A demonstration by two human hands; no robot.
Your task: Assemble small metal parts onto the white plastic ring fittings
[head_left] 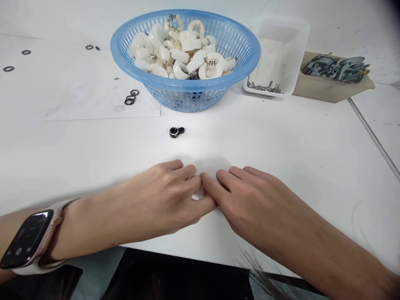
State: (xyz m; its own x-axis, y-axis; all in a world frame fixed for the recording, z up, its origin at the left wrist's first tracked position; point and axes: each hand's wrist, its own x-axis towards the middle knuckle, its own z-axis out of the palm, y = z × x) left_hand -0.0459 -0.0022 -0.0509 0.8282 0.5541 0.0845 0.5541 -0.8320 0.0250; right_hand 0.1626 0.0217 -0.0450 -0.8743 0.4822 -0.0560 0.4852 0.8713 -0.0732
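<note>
My left hand (165,196) and my right hand (246,196) meet fingertip to fingertip on the white table (281,137), near its front edge. Between them a small white part (198,194) shows, pinched by the curled fingers of both hands; most of it is hidden. A watch (29,241) sits on my left wrist. A small black and silver part (176,132) lies on the table a little beyond my hands. Farther back stands a blue basket (185,89) filled with several white plastic pieces.
Black rubber rings (130,99) lie left of the basket, with more rings (8,68) at the far left. Right of the basket stand a clear plastic tray (275,54) with small metal pins and a cardboard box (331,85) of grey metal parts.
</note>
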